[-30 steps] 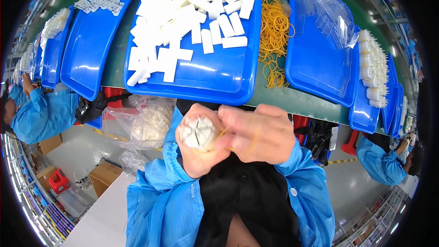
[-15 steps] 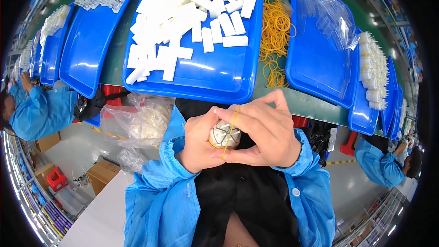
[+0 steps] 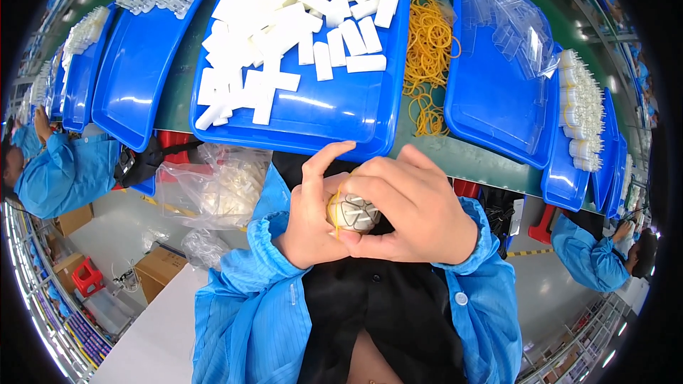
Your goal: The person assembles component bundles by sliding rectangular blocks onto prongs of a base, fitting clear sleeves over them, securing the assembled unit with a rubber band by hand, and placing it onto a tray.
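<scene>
Desk [image 3: 178, 92]: green surface along the far side, carrying a row of blue trays.

Centre blue tray [image 3: 341, 110]: rectangular, heaped with loose white oblong pieces [image 3: 299, 14].

Right blue tray [image 3: 491, 99]: clear plastic sleeves [image 3: 512, 21] at its far end; no readable label.

Left blue tray [image 3: 135, 78]: small white parts at the far edge.

Clear plastic bag [image 3: 220, 185]: crumpled, hanging below the desk's near-left edge, whitish contents.

Cardboard boxes [image 3: 160, 267]: brown, on the floor, near left.

Yellow rubber bands [image 3: 427, 35]: loose pile between the centre and right trays.

Bundle of white pieces [image 3: 352, 212]: near centre, at the chest, with a yellow band around it.

Left hand [image 3: 309, 217]: fingers curled about the bundle's left side.

Right hand [image 3: 416, 210]: closed over its right side, thumb beneath.

Handling judgement: keep the pieces squared end-on, hold firm, seat the band mid-length so none slip.
</scene>
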Action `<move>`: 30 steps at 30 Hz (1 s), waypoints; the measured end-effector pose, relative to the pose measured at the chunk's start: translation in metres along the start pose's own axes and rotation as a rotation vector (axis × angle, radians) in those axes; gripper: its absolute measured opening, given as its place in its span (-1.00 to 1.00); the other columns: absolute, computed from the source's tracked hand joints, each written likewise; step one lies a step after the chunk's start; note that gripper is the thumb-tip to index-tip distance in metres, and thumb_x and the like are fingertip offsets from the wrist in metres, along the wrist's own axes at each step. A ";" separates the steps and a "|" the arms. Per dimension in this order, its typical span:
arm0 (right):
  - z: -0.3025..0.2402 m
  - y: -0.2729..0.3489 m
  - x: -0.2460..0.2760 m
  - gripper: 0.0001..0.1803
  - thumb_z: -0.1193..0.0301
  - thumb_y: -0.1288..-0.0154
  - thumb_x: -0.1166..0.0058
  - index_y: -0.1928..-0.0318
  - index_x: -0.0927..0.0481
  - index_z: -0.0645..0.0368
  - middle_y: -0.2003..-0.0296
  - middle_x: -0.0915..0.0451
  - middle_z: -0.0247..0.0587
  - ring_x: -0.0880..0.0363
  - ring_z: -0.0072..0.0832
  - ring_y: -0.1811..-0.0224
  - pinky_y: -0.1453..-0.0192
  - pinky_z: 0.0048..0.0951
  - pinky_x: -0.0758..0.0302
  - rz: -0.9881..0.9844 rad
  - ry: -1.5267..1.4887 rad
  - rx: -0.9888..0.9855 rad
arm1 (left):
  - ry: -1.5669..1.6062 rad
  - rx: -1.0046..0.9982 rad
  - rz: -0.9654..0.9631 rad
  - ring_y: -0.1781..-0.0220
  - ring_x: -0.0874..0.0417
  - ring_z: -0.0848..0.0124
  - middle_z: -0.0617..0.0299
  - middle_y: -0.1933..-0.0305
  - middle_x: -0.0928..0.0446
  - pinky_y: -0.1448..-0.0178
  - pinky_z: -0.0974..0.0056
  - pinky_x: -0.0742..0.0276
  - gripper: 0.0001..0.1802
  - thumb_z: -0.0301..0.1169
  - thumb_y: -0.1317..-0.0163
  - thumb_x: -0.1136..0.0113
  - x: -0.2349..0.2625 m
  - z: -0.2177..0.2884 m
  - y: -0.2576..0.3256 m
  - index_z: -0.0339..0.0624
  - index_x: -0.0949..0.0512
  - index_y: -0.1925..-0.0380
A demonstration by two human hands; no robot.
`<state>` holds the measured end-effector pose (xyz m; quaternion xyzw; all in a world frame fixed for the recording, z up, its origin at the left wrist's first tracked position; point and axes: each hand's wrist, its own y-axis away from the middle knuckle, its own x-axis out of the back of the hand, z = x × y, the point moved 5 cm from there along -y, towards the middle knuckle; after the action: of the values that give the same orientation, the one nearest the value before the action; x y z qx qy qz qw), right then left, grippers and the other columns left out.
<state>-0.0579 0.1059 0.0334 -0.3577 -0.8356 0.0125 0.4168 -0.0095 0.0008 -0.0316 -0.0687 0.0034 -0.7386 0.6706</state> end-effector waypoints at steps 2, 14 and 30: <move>0.006 0.000 -0.004 -0.60 0.31 0.17 -0.28 0.32 -0.41 0.17 0.45 -0.35 -0.27 -0.42 -0.38 0.46 0.37 -0.44 -0.30 -0.002 -0.103 -0.029 | 0.009 -0.012 0.019 0.24 -0.59 0.36 0.01 0.21 -0.48 0.22 0.36 -0.51 -0.04 -0.55 0.20 -0.41 -0.003 0.001 -0.001 -0.28 0.00 -0.18; 0.015 0.048 -0.022 -0.70 0.71 -0.02 -0.04 0.19 -0.38 0.28 0.37 -0.49 -0.05 -0.59 -0.42 0.45 0.58 -0.72 -0.33 0.550 -0.722 0.050 | 0.769 0.369 0.055 0.51 -0.57 0.44 0.18 0.53 -0.48 0.44 0.34 -0.57 -0.45 -0.74 0.22 -0.22 0.003 0.000 -0.008 -0.35 -0.36 0.11; -0.010 0.039 -0.008 -0.52 -0.02 -0.37 0.34 0.30 -0.27 0.19 0.42 -0.30 -0.09 -0.40 -0.31 0.53 0.54 -0.42 -0.44 1.028 -0.711 0.441 | 0.931 0.587 -0.299 0.47 -0.56 0.46 0.20 0.41 -0.44 0.53 0.35 -0.60 -0.60 -0.71 0.19 -0.28 -0.018 0.008 0.008 -0.27 -0.37 0.31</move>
<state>-0.0246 0.1268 0.0221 -0.5911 -0.6231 0.4979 0.1203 0.0011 0.0183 -0.0259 0.4534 0.0833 -0.7478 0.4777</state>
